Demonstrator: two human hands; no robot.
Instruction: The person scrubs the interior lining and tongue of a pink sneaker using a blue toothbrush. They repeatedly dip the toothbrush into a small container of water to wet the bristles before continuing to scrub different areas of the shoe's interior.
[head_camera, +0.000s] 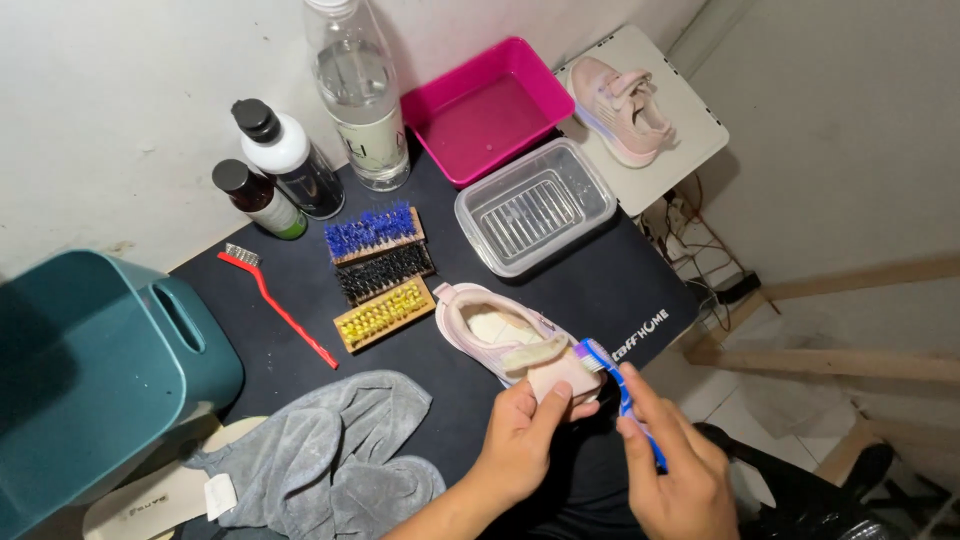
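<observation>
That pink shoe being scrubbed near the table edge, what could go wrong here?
The pink shoe lies near the dark mat's front edge, steadied only by the left hand; a hard stroke might push it off. The blue toothbrush in the right hand could flick dirt onto the grey towel.

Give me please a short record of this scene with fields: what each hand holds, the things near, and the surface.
left hand: left hand grips the toe of a pale pink shoe
right hand: right hand holds a blue toothbrush, its head at the shoe's toe
brushes: three brushes with blue, black and yellow bristles, side by side; a red thin brush
containers: clear tub, pink tray, teal bin, three bottles
cloth: grey towel
second shoe: pink, on a white stand
surface: black mat
</observation>
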